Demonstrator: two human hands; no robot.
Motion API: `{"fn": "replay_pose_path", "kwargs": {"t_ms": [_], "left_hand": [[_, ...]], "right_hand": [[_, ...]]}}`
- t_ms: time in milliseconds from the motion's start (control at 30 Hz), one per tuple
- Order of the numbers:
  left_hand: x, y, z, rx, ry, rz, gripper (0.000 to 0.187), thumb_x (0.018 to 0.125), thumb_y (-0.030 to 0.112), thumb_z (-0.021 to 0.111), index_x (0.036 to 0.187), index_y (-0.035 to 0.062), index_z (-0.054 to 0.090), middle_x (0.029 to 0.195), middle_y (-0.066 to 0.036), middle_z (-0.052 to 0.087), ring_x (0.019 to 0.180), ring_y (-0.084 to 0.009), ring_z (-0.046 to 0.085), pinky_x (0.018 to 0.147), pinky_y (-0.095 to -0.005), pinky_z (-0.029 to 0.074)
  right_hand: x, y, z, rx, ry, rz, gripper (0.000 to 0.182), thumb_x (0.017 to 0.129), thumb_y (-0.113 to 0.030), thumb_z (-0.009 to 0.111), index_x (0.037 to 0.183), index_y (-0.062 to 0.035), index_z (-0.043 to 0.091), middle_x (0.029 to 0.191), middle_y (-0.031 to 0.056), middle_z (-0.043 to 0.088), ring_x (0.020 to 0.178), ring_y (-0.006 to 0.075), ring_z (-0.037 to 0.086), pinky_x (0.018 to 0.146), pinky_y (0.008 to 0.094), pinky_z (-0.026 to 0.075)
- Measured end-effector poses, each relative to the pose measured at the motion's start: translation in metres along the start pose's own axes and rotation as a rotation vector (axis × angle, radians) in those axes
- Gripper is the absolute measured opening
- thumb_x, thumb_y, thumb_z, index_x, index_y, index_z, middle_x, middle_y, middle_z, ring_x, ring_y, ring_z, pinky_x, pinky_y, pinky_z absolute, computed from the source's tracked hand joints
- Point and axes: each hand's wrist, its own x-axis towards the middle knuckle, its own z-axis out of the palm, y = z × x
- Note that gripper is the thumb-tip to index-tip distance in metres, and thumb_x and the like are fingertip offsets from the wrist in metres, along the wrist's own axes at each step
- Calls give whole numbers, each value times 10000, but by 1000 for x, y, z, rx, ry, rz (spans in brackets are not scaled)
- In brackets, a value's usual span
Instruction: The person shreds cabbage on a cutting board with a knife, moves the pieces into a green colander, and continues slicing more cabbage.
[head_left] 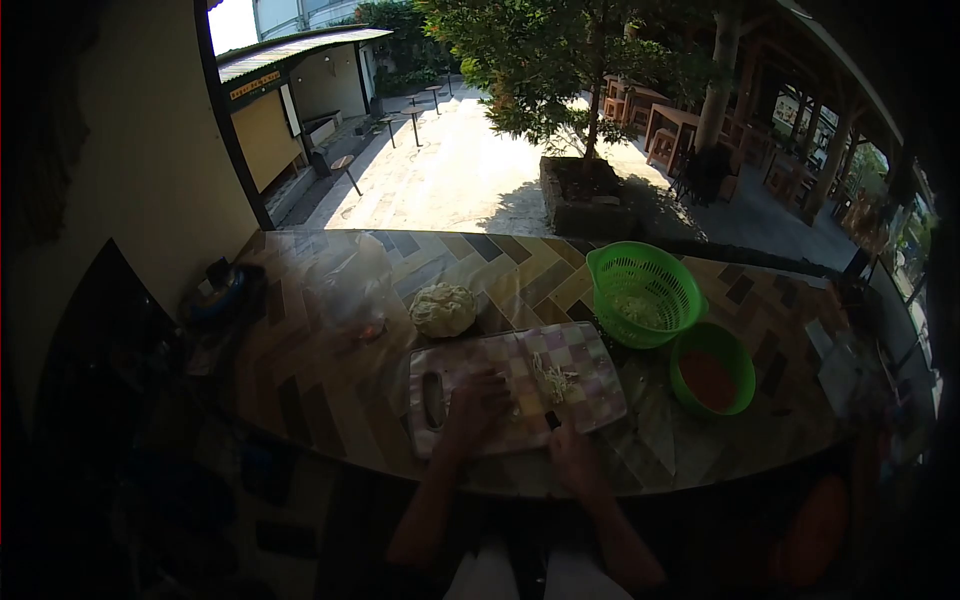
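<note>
On a checkered cutting board (590, 392) lies a small pile of pale shredded cabbage (553, 376). My left hand (478, 402) rests on the board's left half, beside its handle slot; the fingers are dark and what may lie under them cannot be made out. My right hand (572, 452), at the board's lower edge, is closed around a knife with a dark part (553, 420) showing just above the fingers. Behind the board's upper left edge sits a cut head of cabbage (443, 310).
A green colander (645, 295) with pale shreds stands behind the board's right corner, touching or close to a green bowl (712, 368) of orange-red contents. A clear plastic bag (350, 280) lies at the left. Beyond the table stands a tree in a planter (585, 205).
</note>
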Motion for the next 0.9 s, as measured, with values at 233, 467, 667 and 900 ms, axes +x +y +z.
{"fn": "replay_pose_path", "kwargs": {"t_ms": [233,467,667,900], "left_hand": [[10,-8,1,-87,-113,-41,211,794,137,721,928,-24,694,1092,-197,654,1045,-340,626,902,-393,502],[11,-8,-1,26,-201,117,203,758,125,716,928,14,715,1107,-177,657,1090,-322,595,928,-410,472],[3,2,-1,210,-107,143,224,754,177,709,922,29,720,1109,-153,663,1046,-341,589,916,-412,466],[5,17,23,394,76,38,223,762,187,705,931,44,700,1088,-116,665,1021,-338,569,900,-460,438]], "right_hand": [[-11,15,3,277,146,-53,315,947,-247,538,1141,1,523,922,220,630,914,375,634,758,434,473],[-25,4,-2,368,53,-67,343,948,-240,540,1201,-9,529,959,231,638,950,397,630,783,429,475],[-37,7,18,276,167,-188,374,957,-220,500,1269,-16,466,972,267,618,909,446,603,762,483,475],[-45,3,6,221,221,-202,417,948,-167,515,1336,-26,461,847,262,612,811,425,630,674,467,471]]}}
